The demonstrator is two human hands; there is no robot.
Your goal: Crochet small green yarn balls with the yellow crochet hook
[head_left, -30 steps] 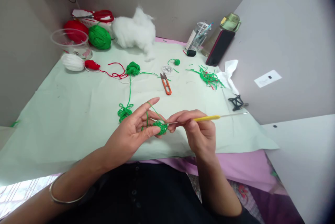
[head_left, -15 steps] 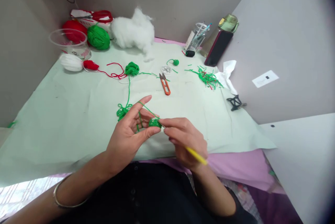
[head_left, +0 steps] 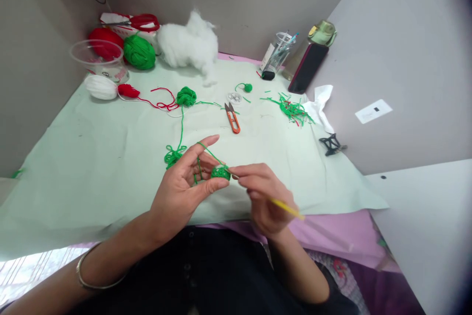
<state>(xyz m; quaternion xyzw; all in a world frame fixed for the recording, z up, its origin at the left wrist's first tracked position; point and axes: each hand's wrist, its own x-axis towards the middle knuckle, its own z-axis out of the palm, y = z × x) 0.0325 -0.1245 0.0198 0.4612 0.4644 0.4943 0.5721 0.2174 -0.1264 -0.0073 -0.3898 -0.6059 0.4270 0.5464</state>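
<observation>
Between the thumb and fingers of my left hand [head_left: 188, 182] is a small round green crochet piece [head_left: 221, 173] with white showing at its top. Green working yarn [head_left: 211, 151] runs from the piece up over my raised left index finger and down across the palm. My right hand [head_left: 271, 197] grips a crochet hook [head_left: 287, 208] with a yellow handle; its metal tip meets the piece's right edge. Loose loops of green yarn [head_left: 173, 157] lie just behind my left hand, joined by a strand to a small green yarn bundle [head_left: 186, 97].
Orange thread snips [head_left: 232, 119] lie beyond my hands. Yarn scraps [head_left: 295, 110], a black claw clip [head_left: 332, 144], a phone [head_left: 308, 68] and a bottle [head_left: 321, 33] are at right. White stuffing [head_left: 188, 44], a green yarn ball [head_left: 139, 52] and a plastic cup [head_left: 96, 53] stand back left.
My right hand has drawn the hook a little to the right, away from my left hand. The green piece and my left fingers have shifted slightly right.
</observation>
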